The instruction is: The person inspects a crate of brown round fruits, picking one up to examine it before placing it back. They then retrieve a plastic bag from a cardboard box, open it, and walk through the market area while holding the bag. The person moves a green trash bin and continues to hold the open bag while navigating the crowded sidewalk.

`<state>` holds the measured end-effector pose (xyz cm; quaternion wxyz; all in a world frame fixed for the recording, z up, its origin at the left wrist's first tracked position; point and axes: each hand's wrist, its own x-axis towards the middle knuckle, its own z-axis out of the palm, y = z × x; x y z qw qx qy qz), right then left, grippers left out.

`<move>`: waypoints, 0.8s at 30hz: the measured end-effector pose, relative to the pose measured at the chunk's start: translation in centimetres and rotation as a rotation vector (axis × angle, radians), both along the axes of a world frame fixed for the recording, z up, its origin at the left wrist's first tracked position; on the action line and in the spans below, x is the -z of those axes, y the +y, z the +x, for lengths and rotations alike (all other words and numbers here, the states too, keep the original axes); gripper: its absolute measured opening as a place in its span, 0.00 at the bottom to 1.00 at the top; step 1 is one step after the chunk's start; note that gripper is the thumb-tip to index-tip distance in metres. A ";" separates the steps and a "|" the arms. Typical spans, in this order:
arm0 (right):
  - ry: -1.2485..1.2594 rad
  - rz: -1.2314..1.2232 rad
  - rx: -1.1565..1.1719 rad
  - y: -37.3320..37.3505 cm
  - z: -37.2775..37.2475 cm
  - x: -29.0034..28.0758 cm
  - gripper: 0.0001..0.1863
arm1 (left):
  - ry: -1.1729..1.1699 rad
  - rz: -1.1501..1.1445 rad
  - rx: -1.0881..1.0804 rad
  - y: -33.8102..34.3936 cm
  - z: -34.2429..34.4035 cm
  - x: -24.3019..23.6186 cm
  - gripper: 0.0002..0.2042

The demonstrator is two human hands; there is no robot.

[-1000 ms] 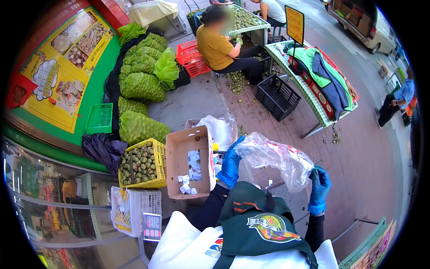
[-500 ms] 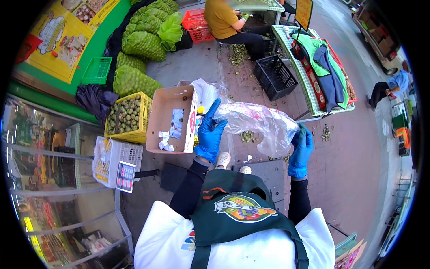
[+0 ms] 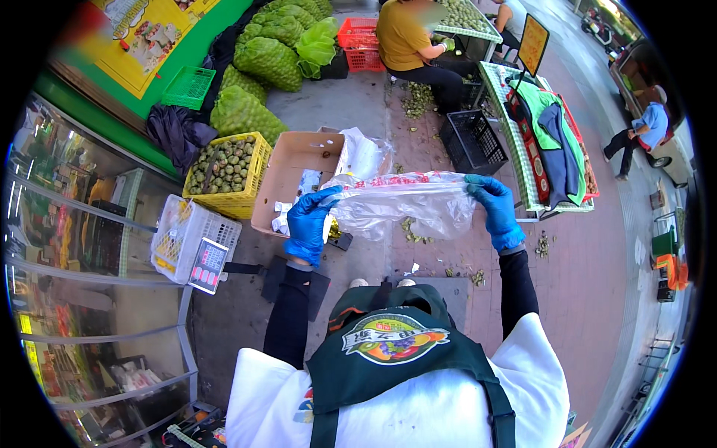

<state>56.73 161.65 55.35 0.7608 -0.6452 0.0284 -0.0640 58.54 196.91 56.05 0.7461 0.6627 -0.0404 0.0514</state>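
Note:
A clear plastic bag (image 3: 403, 207) with red print is stretched level between my two blue-gloved hands. My left hand (image 3: 308, 228) pinches its left end, in front of an open cardboard box (image 3: 287, 160). At the other end my right hand (image 3: 496, 213) pinches the top corner. The bag's lower part hangs loose and crumpled, with nothing visible inside. Small white paper pieces (image 3: 281, 216) lie in the cardboard box, and white plastic sheeting (image 3: 366, 153) drapes over its right side.
At left stand a yellow crate (image 3: 258, 175) of round green-brown produce, a white basket (image 3: 175, 239) and a scale display (image 3: 208, 265). A black crate (image 3: 474, 142) and a checkered table (image 3: 523, 179) are ahead right. A seated person (image 3: 407, 37) works beyond; another (image 3: 648, 127) walks at far right.
My left hand has moved left and closed on the bag's end; its index finger was raised before. My right hand has risen. The bag, slack before, is now pulled straight along its top.

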 end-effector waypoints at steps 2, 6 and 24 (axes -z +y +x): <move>-0.051 -0.018 0.005 2.1 0.9 -0.5 0.11 | 0.001 0.043 -0.012 2.6 -0.3 0.3 0.08; -0.117 -0.009 0.055 4.4 1.5 -1.3 0.10 | -0.006 0.158 0.072 5.7 -1.4 -0.7 0.07; -0.488 -0.426 -0.162 15.3 -0.8 -4.2 0.19 | -0.254 0.212 0.056 5.3 -1.6 -5.0 0.09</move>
